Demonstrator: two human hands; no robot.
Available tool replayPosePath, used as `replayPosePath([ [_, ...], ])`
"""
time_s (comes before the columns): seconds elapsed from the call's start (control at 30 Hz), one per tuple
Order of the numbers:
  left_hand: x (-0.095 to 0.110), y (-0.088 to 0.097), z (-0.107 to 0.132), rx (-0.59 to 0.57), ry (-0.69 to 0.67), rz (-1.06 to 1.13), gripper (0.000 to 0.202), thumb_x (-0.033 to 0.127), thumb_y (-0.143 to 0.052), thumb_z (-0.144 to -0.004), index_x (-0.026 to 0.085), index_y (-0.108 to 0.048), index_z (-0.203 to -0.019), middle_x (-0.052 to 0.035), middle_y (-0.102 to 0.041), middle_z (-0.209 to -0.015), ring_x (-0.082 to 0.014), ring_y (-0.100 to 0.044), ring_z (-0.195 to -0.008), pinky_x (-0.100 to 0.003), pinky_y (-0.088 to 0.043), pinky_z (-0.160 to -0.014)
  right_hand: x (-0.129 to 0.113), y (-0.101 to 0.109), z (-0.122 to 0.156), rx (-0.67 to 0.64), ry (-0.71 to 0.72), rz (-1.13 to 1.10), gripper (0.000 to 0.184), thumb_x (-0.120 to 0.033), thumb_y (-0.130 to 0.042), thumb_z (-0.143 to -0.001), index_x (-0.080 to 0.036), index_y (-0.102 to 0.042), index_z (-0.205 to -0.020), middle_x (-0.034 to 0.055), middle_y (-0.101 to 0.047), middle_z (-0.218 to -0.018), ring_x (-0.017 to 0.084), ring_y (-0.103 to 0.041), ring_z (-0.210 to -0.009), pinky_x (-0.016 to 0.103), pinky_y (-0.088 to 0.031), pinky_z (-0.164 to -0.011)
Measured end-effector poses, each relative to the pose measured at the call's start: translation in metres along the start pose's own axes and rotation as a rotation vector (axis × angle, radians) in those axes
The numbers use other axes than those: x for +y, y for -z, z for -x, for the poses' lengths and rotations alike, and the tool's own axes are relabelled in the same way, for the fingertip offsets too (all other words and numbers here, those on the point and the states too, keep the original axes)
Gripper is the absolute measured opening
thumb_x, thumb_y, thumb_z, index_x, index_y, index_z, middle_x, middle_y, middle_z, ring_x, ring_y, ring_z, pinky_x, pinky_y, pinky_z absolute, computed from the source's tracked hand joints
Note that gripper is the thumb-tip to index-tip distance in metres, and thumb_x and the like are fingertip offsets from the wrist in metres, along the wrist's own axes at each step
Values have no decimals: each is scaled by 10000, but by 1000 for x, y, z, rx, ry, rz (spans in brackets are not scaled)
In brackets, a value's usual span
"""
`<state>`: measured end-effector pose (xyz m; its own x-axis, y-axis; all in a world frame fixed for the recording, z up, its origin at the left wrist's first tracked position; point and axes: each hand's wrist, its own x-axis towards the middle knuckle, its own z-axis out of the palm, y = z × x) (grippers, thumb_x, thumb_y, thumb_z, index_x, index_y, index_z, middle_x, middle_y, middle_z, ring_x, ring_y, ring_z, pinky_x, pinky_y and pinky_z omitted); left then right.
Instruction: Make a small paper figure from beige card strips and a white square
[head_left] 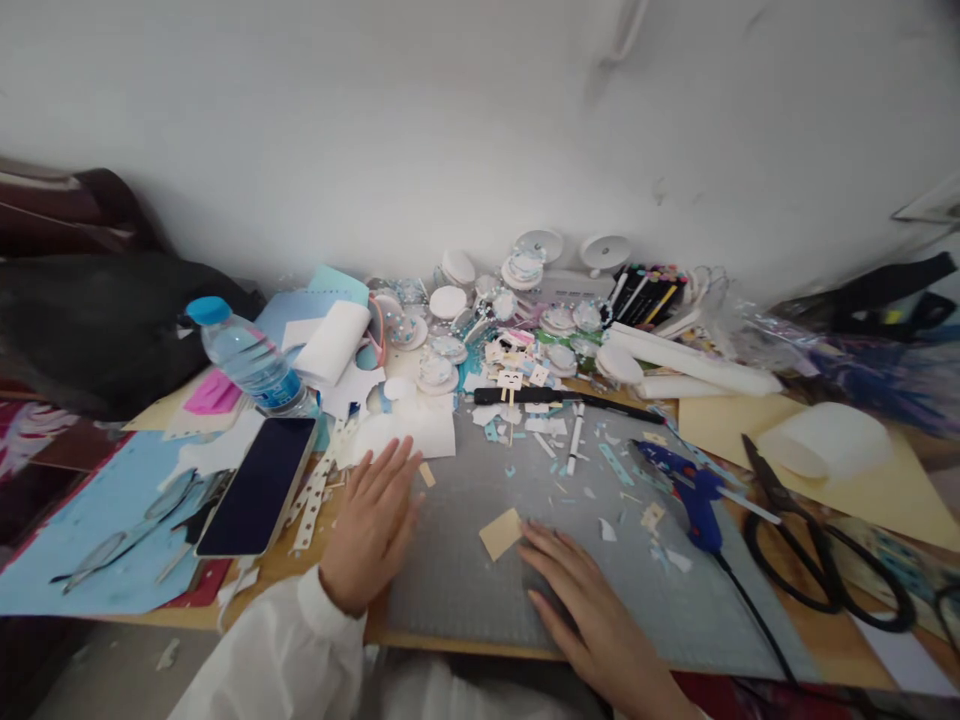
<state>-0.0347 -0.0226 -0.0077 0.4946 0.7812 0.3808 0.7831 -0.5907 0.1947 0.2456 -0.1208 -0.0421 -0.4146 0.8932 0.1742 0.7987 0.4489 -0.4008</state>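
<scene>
My left hand [379, 525] is held over the left edge of the grey cutting mat [465, 600], its fingers stretched out and nothing in them. Close to its fingertips lie a small tan strip [427, 474] and a sheet of white paper [427, 425]. My right hand [574, 595] rests low over the mat, fingers apart. Its fingertips are at the right edge of a small tan paper rectangle [500, 534]; whether they touch it I cannot tell. Farther back, a small paper figure with a drawn face [511, 381] lies across a black pen-like tool [540, 396].
To the right are a blue glue gun [694, 495] with its cord and large black scissors [814, 550]. A phone [259, 487], eyeglasses [142, 520] and a water bottle [251, 355] are on the left. Paper scraps, round white pieces [448, 302] and markers [649, 292] crowd the back.
</scene>
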Motion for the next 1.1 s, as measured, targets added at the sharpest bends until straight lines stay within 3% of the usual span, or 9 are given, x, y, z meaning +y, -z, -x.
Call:
replayPosePath([
  [0.07, 25, 0, 13, -10, -77, 77, 480, 172, -417, -913, 168, -371, -1391, -115, -439, -1449, -237, -324, -1389, -477, -330, -1109, -1, -5, -6, 18, -3, 9, 465, -210, -457, -923, -221, -407, -1385, 62, -390, -1480, 219, -347, -1371, 464, -394, -1090],
  [0.17, 61, -11, 33, -117, -184, 173, 475, 175, -446, -903, 160, -399, -1375, -89, -473, -1427, -206, -365, -1366, -401, -379, -1100, -2, -10, -15, 19, 20, 38, 461, -178, -440, -919, -205, -417, -1379, 73, -423, -1459, 239, -344, -1370, 499, -398, -1077],
  [0.3, 89, -30, 43, -226, -190, 192, 510, 243, -447, -916, 132, -366, -1407, -86, -483, -1421, -222, -426, -1324, -424, -386, -1096, -4, -12, -16, 71, 29, 42, 464, -118, -444, -878, -195, -479, -1334, 91, -491, -1400, 251, -396, -1332, 503, -423, -1052],
  [0.4, 94, -37, 39, -230, -140, 158, 501, 265, -425, -928, 141, -372, -1411, -85, -502, -1405, -238, -466, -1290, -459, -384, -1083, -5, -11, -15, 116, 14, 17, 431, -115, -448, -874, -202, -523, -1290, 98, -546, -1329, 248, -453, -1275, 496, -446, -1028],
  [0.6, 97, -44, 38, -90, -81, 80, 427, 282, -433, -923, 148, -503, -1323, -88, -551, -1358, -253, -481, -1270, -444, -382, -1062, -7, -10, -14, 206, -20, -52, 337, -129, -454, -878, -215, -603, -1168, 94, -625, -1161, 240, -531, -1157, 476, -486, -973],
  [0.87, 99, -45, 41, -79, -67, 37, 423, 298, -429, -927, 134, -510, -1309, -94, -527, -1382, -266, -459, -1292, -448, -365, -1065, -5, -14, -14, 186, -6, 10, 374, -161, -460, -877, -183, -557, -1237, 110, -552, -1329, 262, -455, -1269, 503, -455, -1000],
  [1.1, 101, -48, 44, 18, -37, -7, 424, 299, -440, -911, 124, -538, -1285, -115, -539, -1366, -280, -455, -1291, -471, -359, -1064, -7, -14, -12, 197, 15, 14, 372, -151, -467, -862, -207, -571, -1214, 98, -574, -1305, 255, -476, -1256, 503, -458, -1001],
])
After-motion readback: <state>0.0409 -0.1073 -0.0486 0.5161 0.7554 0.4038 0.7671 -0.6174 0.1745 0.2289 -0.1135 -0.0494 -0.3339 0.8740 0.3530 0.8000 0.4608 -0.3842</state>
